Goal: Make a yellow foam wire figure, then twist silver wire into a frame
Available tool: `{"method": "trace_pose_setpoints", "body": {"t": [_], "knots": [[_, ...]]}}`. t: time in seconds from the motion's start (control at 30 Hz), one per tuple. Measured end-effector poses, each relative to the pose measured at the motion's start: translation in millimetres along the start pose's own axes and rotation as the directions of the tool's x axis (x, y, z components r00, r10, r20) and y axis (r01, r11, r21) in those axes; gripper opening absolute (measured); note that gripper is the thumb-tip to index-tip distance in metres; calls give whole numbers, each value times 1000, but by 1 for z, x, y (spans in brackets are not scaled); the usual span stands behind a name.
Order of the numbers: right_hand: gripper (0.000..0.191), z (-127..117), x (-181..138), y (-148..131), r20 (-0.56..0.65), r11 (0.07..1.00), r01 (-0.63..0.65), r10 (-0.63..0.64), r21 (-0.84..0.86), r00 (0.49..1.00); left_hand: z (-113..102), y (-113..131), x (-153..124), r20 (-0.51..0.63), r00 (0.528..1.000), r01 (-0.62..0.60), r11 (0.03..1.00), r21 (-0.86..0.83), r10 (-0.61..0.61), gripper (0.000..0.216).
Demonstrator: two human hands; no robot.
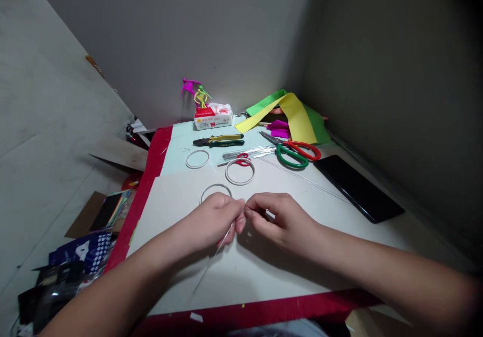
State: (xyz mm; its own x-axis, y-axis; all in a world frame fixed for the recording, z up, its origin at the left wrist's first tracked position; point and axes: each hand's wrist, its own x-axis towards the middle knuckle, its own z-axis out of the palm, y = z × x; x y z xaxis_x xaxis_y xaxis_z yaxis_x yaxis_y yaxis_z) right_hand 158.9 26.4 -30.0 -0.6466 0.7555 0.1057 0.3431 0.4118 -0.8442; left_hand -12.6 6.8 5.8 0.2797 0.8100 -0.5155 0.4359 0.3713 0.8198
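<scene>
My left hand and my right hand meet over the white sheet in the middle of the table. Both pinch a thin silver wire that curves into a loop just beyond my left knuckles. A loose end of the wire trails down under my left hand toward me. The fingertips of the two hands almost touch.
Two white rings lie beyond the hands, with a bundle of straight wires, pliers, red and green scissors, a tissue pack, coloured paper strips and a black phone on the right. Clutter lies on the floor at left.
</scene>
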Motion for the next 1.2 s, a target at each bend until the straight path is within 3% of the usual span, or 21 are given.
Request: {"method": "trace_pose_setpoints", "body": {"t": [0.23, 0.53, 0.67, 0.83, 1.2], "knots": [[14, 4, -1, 5, -104, 995, 41, -51, -95, 993, 5, -2, -2, -45, 997, -58, 998, 4, 58, 43], [16, 5, 3, 2, -107, 997, -46, 52, 60, 993, 7, -5, -4, -67, 993, -99, 995, 28, 100, 40], [17, -10, 5, -2, 40, 948, -137, 130, 286, 991, 6, -2, -9, -46, 990, -135, 991, 11, 136, 40], [22, -25, 7, 6, 351, 779, -310, 123, 546, 928, 4, 0, -10, 35, 987, -160, 984, 72, 158, 43], [29, -24, 7, 10, 547, 577, -486, 81, 656, 833, -5, 6, -14, 155, 953, -294, 910, 291, 259, 44]]}}
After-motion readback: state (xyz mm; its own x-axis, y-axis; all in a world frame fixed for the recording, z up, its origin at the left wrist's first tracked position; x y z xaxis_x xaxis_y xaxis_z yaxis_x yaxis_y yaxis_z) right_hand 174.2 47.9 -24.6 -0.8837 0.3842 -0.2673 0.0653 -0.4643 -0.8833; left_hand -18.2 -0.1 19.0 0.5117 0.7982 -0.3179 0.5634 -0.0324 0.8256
